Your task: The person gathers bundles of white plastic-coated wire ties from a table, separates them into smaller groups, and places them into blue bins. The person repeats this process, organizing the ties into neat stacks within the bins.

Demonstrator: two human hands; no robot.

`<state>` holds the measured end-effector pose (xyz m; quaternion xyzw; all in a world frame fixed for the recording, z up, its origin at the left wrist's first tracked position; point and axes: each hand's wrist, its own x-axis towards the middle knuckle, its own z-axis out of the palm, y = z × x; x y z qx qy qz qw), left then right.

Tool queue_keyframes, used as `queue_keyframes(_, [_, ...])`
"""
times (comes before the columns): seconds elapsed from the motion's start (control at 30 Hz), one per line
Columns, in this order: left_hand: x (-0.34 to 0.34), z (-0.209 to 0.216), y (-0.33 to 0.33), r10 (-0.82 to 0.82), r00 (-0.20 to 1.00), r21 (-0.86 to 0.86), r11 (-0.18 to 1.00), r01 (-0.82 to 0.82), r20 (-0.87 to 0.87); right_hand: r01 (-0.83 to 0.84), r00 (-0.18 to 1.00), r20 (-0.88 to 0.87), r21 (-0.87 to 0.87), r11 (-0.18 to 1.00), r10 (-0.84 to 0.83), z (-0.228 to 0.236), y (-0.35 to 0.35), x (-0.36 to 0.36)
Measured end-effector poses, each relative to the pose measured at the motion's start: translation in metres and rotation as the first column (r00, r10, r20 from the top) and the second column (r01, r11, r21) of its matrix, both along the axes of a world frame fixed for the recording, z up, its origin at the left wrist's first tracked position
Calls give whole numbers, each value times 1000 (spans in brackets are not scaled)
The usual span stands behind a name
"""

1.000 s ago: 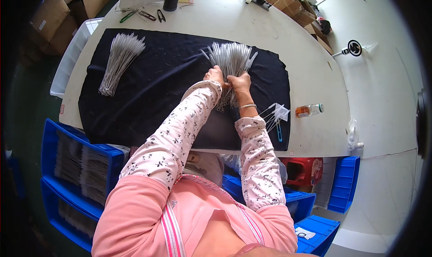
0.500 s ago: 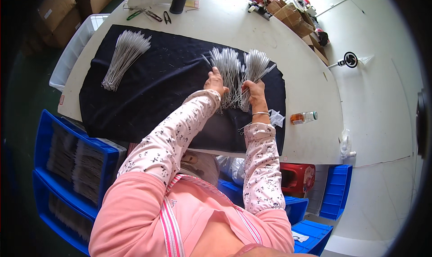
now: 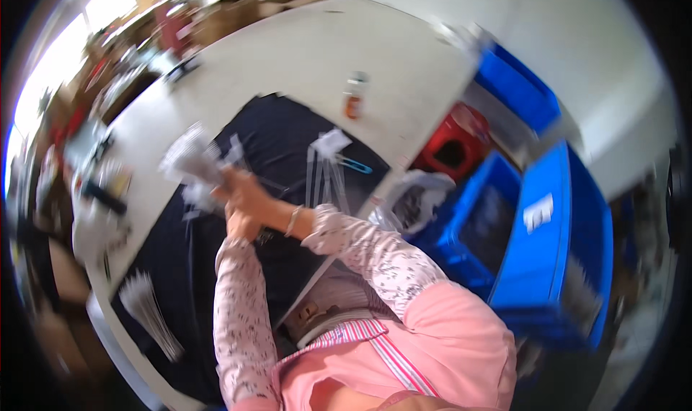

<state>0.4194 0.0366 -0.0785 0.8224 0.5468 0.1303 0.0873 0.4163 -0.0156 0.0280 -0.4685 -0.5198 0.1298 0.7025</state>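
Both of my hands are together above the dark cloth [image 3: 288,119], blurred by motion. My right hand [image 3: 252,196] is closed round a thick bundle of thin wire brushes [image 3: 189,155], whose pale bristle ends point away from me. My left hand [image 3: 240,225] is closed just below it, at the lower end of the same bundle; its fingers are partly hidden. Another bundle of brushes [image 3: 149,314] lies on the cloth at the left. Several loose brushes [image 3: 317,177] lie to the right, near a white scrap [image 3: 330,141] and a turquoise tool [image 3: 355,165].
On the white table [image 3: 404,65] stands a small bottle with orange contents [image 3: 353,107]. To the right are a red stool [image 3: 458,141], a bag-lined bin [image 3: 414,198] and blue crates [image 3: 533,231]. Cartons and clutter [image 3: 223,18] line the far left.
The view has swung to the right. Two bundles that stood side by side at my hands now appear as one thick bundle, lifted, with my hands brought together on it.
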Motion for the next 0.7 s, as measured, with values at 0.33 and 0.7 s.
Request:
queue_keyframes(0.33, [-111,141,-48,-720,598,597,665,450,352,-469,689,-693,-202,860,213,78,-42,22])
queue_keyframes(0.7, [-210,182,-64,-925,346,633,174,754,-158,-578,676,453,-163,799,581,41,-77,-42])
